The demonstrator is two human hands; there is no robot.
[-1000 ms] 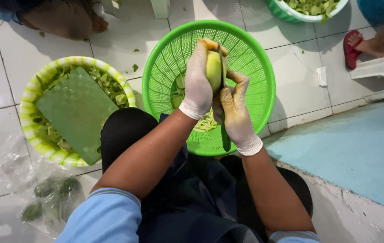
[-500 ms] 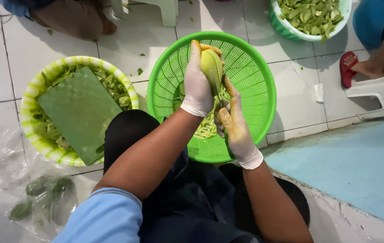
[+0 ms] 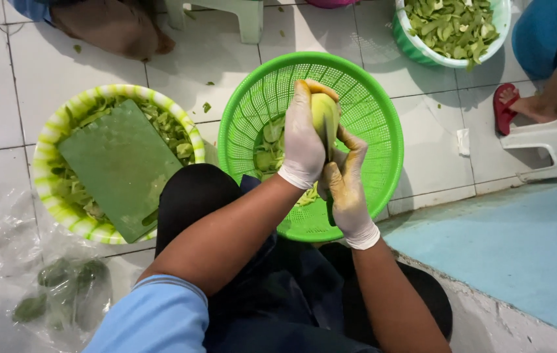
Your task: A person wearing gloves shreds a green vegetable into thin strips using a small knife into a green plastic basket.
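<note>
Left hand (image 3: 302, 140) clamps the mango (image 3: 325, 112) over the green basket (image 3: 370, 104); right hand (image 3: 345, 186) grips a blade against it. A slip could cut the left fingers.

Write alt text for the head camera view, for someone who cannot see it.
Seen from above, a seated person's gloved left hand holds a pale green fruit over a bright green basket of peelings while the gloved right hand works a blade against it. To the left a green cutting board lies in a striped basket on the white tiled floor.
</note>
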